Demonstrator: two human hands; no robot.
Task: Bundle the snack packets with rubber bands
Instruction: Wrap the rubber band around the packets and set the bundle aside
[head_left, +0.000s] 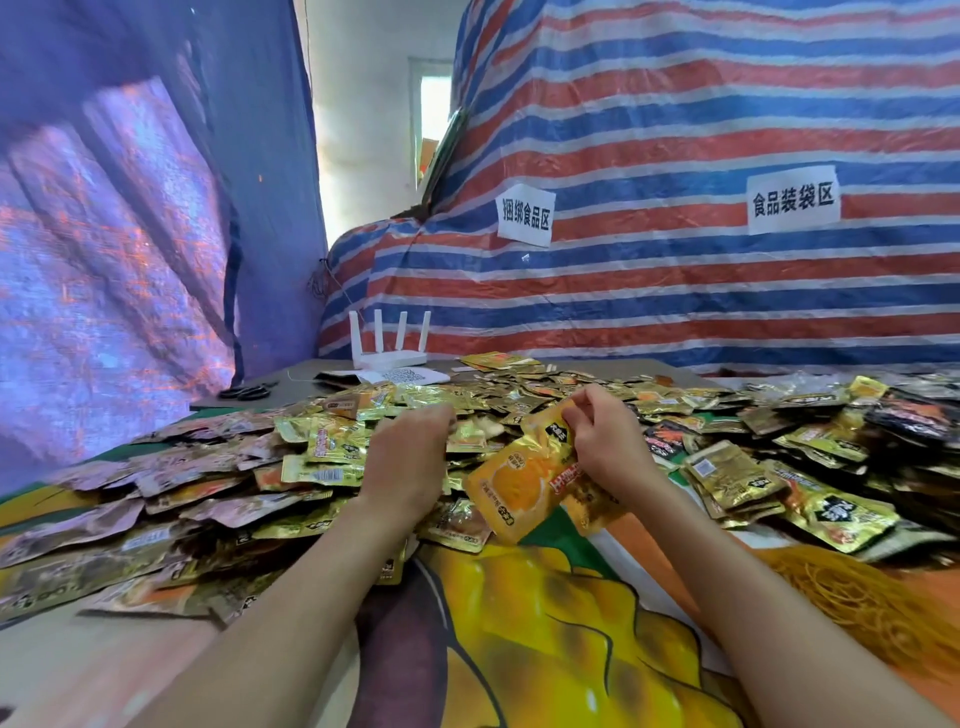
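Observation:
A wide heap of gold, orange and dark snack packets covers the table from left to right. My right hand grips a small stack of orange packets, held tilted just above the printed table cover. My left hand reaches palm down into the gold packets at the middle of the heap; its fingertips are blurred and hidden among them. A pile of yellow-orange rubber bands lies at the right, beside my right forearm.
A white router with several antennas stands at the back of the table, scissors to its left. Striped tarpaulin with two paper signs rises behind; a blue tarpaulin hangs at the left. Printed cloth shows in front.

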